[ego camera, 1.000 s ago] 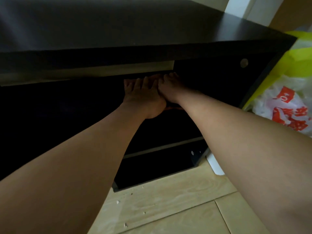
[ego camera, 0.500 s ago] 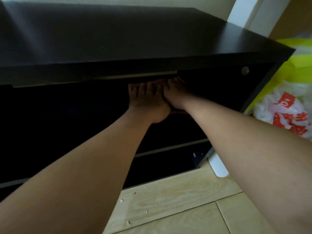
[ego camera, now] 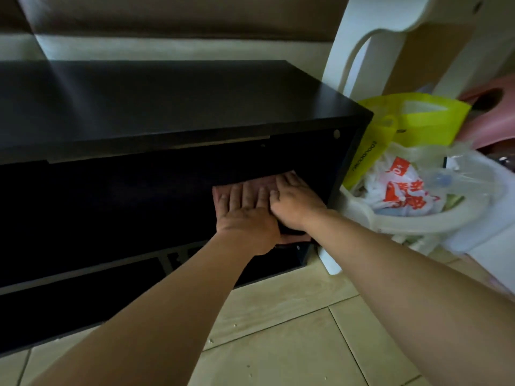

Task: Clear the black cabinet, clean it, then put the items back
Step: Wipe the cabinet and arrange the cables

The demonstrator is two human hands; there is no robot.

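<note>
A: Inside the cabinet [ego camera: 167, 107], at the right end of its upper shelf, the cloth [ego camera: 260, 181] lies flat with both hands on top. On the left hand [ego camera: 246, 218], fingers are straight and slightly spread. The right hand [ego camera: 292, 203] is touching it, fingers straight and close together, pressing down. Neither hand pinches anything.

B: So it's the wiping step. How to do it well?

A: Flat palms, even pressure. Long overlapping strokes from the cabinet's right wall toward its left. Push into the back corner by that wall. I'd refold the cloth once it loads up. The specks on the floor [ego camera: 278, 316] in front of the cabinet suggest there's grit around.

B: What can't you see?

A: Plenty. The cabinet interior is near black, so I can't tell if the shelf is dusty, wet or done. The cloth's near edge is mostly under the palms. The compartment below is dark too, with a pale shape I can't read. The cabinet's left end is cut off. The bags [ego camera: 404, 188] sit just right of the cabinet. Can't tell if they hold its items.
</note>
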